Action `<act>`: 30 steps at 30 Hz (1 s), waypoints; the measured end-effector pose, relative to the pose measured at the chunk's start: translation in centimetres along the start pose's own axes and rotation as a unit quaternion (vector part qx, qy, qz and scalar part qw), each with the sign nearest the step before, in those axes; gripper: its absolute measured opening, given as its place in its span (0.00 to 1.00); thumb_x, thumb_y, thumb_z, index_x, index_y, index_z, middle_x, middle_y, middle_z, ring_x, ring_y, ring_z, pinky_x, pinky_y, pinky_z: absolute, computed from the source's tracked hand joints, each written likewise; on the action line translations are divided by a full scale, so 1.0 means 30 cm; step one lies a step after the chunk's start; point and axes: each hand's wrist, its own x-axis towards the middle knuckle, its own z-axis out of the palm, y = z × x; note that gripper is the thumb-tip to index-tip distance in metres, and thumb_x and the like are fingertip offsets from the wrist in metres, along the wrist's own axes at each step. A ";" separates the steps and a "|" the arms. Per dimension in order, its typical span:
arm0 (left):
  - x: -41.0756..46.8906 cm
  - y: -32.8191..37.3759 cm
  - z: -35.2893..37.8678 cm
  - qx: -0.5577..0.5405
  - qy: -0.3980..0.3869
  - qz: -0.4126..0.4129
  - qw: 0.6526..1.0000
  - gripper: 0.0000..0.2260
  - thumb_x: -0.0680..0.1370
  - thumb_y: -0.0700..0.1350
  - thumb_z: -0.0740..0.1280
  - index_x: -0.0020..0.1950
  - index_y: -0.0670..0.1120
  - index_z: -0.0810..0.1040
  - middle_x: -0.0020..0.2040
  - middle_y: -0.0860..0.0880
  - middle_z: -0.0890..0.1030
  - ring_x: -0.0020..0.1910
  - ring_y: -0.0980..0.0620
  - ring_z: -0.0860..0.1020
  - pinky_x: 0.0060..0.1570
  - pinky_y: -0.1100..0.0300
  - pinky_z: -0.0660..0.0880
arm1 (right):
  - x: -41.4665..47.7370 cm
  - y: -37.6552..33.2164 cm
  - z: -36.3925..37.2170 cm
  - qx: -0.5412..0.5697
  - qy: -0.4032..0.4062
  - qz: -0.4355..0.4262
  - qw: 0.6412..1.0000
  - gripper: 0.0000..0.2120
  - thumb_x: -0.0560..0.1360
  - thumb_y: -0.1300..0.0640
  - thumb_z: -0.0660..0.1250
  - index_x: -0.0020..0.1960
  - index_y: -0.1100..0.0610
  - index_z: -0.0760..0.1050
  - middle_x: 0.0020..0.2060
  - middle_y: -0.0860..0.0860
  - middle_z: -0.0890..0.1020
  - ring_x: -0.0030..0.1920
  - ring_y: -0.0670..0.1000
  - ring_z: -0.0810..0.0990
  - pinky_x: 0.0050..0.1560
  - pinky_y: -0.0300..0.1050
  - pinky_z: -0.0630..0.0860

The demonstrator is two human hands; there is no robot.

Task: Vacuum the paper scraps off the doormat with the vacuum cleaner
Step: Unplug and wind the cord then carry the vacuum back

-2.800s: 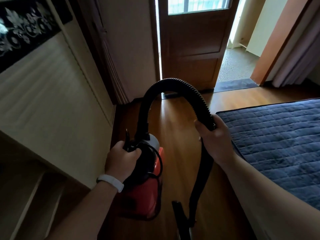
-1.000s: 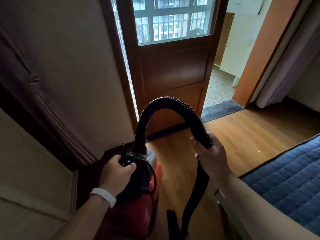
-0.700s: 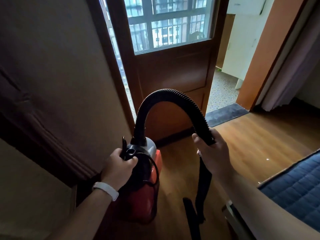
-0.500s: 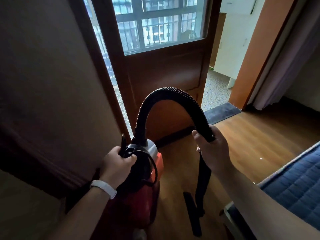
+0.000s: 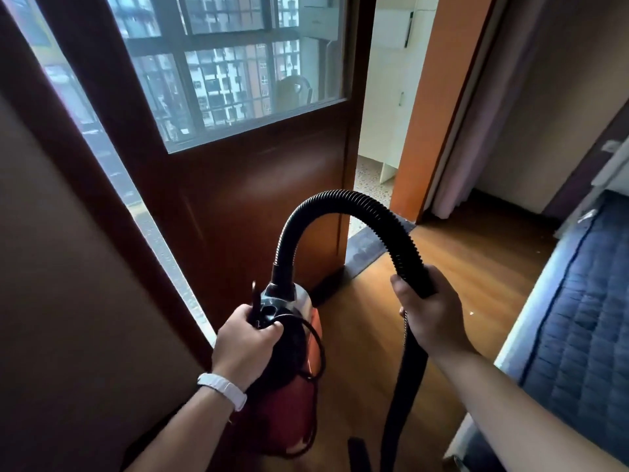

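Red-bodied vacuum cleaner [image 5: 292,386] hangs from the left hand [image 5: 245,342], whose grip is clamped on the top handle. The right hand [image 5: 432,318] has its grip wrapped round the black hose [image 5: 340,199]. The door [image 5: 255,185] now looms closer than seconds ago. The dark doormat [image 5: 371,245] lies just ahead at the threshold, so vacuuming looks imminent. Paper scraps cannot be made out.

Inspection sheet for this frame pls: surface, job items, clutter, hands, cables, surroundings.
Surface: glossy wood floor.
Job's things: red vacuum cleaner, hose arching up from it; dark doormat at the doorway threshold, partly behind the hose; paper scraps not discernible.
Clutter: one small white speck on the floor.
Hands: left hand grips the vacuum cleaner's top handle; right hand grips the hose.
Cables: black cord loops beside the vacuum cleaner.
Surroundings: open wooden door with window; blue quilted mattress at right.
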 end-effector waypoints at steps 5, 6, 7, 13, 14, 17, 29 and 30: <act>0.228 0.065 0.025 0.020 -0.037 0.041 0.998 0.06 0.69 0.49 0.72 0.41 0.53 0.76 0.30 0.51 0.82 0.30 0.53 0.81 0.31 0.55 0.76 | 0.111 0.027 0.057 -0.015 0.064 0.002 0.998 0.06 0.75 0.50 0.71 0.42 0.44 0.74 0.32 0.50 0.79 0.29 0.52 0.78 0.31 0.42 0.73; 0.259 0.077 0.034 0.021 -0.039 0.046 0.998 0.06 0.69 0.50 0.72 0.41 0.53 0.76 0.30 0.52 0.81 0.30 0.53 0.81 0.32 0.55 0.77 | 0.130 0.033 0.058 -0.015 0.073 0.006 0.997 0.07 0.76 0.52 0.71 0.43 0.45 0.74 0.31 0.49 0.79 0.29 0.52 0.78 0.31 0.42 0.74; 0.291 0.093 0.044 0.021 -0.042 0.049 0.998 0.06 0.69 0.50 0.72 0.42 0.54 0.76 0.30 0.52 0.81 0.30 0.54 0.81 0.33 0.54 0.78 | 0.153 0.039 0.060 -0.012 0.082 0.012 0.997 0.08 0.77 0.54 0.72 0.43 0.46 0.74 0.30 0.48 0.79 0.28 0.51 0.78 0.31 0.42 0.74; 0.468 0.184 0.174 0.005 -0.082 0.063 0.995 0.08 0.64 0.54 0.71 0.39 0.55 0.76 0.30 0.51 0.82 0.30 0.49 0.82 0.34 0.47 0.80 | 0.311 0.118 0.073 0.006 0.124 0.036 0.992 0.10 0.73 0.47 0.70 0.46 0.52 0.74 0.29 0.47 0.78 0.27 0.53 0.79 0.29 0.43 0.74; 0.493 0.203 0.204 0.001 -0.085 0.065 0.994 0.08 0.64 0.54 0.70 0.39 0.54 0.76 0.31 0.51 0.82 0.30 0.48 0.82 0.34 0.46 0.80 | 0.344 0.136 0.074 0.011 0.131 0.040 0.991 0.11 0.72 0.45 0.70 0.45 0.51 0.74 0.29 0.48 0.78 0.27 0.54 0.79 0.29 0.44 0.74; 0.576 0.274 0.302 0.002 -0.098 0.059 0.993 0.07 0.65 0.52 0.71 0.38 0.52 0.76 0.31 0.50 0.82 0.30 0.48 0.82 0.34 0.45 0.80 | 0.463 0.199 0.077 0.018 0.146 0.051 0.988 0.11 0.72 0.47 0.70 0.45 0.53 0.74 0.30 0.53 0.78 0.27 0.54 0.78 0.29 0.43 0.74; 0.886 0.685 0.795 0.068 -0.120 0.093 0.986 0.09 0.64 0.54 0.70 0.39 0.51 0.76 0.32 0.52 0.82 0.30 0.50 0.81 0.34 0.48 0.80 | 1.038 0.460 -0.164 0.077 0.189 0.111 0.973 0.07 0.78 0.55 0.70 0.45 0.56 0.74 0.28 0.56 0.77 0.26 0.52 0.76 0.30 0.45 0.73; 0.910 0.717 0.830 0.068 -0.118 0.100 0.986 0.08 0.65 0.53 0.70 0.39 0.51 0.76 0.33 0.51 0.82 0.30 0.50 0.81 0.34 0.47 0.80 | 1.079 0.473 -0.187 0.075 0.188 0.108 0.973 0.08 0.78 0.55 0.70 0.45 0.57 0.74 0.28 0.56 0.76 0.26 0.52 0.75 0.30 0.45 0.73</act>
